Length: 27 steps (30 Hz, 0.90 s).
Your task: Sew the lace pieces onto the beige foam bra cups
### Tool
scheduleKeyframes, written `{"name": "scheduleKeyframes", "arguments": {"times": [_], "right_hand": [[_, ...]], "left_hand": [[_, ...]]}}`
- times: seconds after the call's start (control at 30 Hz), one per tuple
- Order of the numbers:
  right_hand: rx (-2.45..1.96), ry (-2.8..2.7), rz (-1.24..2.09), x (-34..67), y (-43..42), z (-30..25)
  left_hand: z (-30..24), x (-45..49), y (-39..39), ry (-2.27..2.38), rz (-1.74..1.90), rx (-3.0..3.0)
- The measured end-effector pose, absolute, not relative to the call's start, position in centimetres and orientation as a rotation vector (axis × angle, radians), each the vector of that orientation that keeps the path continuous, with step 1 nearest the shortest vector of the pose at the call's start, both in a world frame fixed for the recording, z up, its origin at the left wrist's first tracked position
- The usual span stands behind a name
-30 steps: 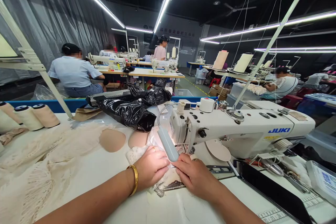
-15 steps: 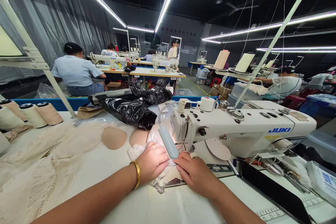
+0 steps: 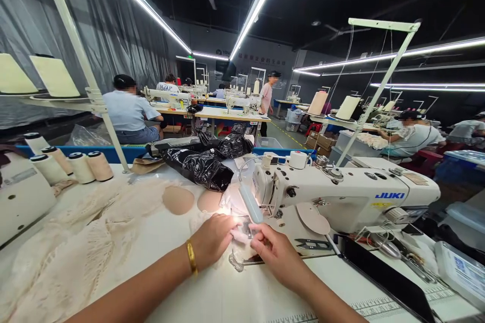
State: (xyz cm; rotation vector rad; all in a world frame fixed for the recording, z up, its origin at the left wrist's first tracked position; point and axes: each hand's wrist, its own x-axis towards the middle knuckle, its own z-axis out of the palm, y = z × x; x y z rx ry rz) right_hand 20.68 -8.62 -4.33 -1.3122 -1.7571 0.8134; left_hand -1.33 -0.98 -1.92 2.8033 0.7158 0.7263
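My left hand and my right hand lie on the white sewing table, fingers curled and pinching a small pale fabric piece between them, just in front of the needle area. The white JUKI sewing machine stands right behind it, its grey lamp bar lighting the work. A gold bangle circles my left wrist. Two beige bra cups lie just beyond my left hand. Black thread snips rest to the right of my right hand.
Cream lace fabric is heaped at the left, with thread cones behind it. A crumpled black plastic bag lies at the back. A control box sits at the far right. Other people work at machines further off.
The view has tilted up and back. My hands have drawn closer together over a smaller bunch of fabric, now pinching it rather than pressing it flat.
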Motion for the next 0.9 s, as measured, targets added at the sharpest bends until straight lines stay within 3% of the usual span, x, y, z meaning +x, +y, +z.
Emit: {"name": "scheduleKeyframes", "arguments": {"times": [0.1, 0.23, 0.33, 0.47, 0.73, 0.9], "right_hand": [[-1.274, -1.306, 1.259, 17.7, -9.2, -3.2], [-1.137, -1.039, 1.297, 14.1, -11.1, -2.9], [-1.052, -0.999, 1.274, 12.4, -13.8, -4.3], [-1.008, -0.984, 1.250, 11.8, -16.9, -6.7], [-1.020, -0.880, 1.173, 12.3, -17.5, -6.9], [-1.015, -0.838, 1.169, 12.2, -17.7, -7.4]], "left_hand": [[-1.8, -3.3, -6.0, 0.600, 0.799, 2.399], [-3.3, -3.8, -12.0, 0.645, 0.533, 1.132], [-3.5, -3.3, -13.2, 0.691, 0.766, 0.535], [-2.0, -3.1, -12.6, 0.763, 1.077, 0.468], [-1.3, -3.1, -13.0, 0.722, 0.832, 0.388], [-1.0, -3.3, -13.0, 0.705, 0.984, 0.500]]}}
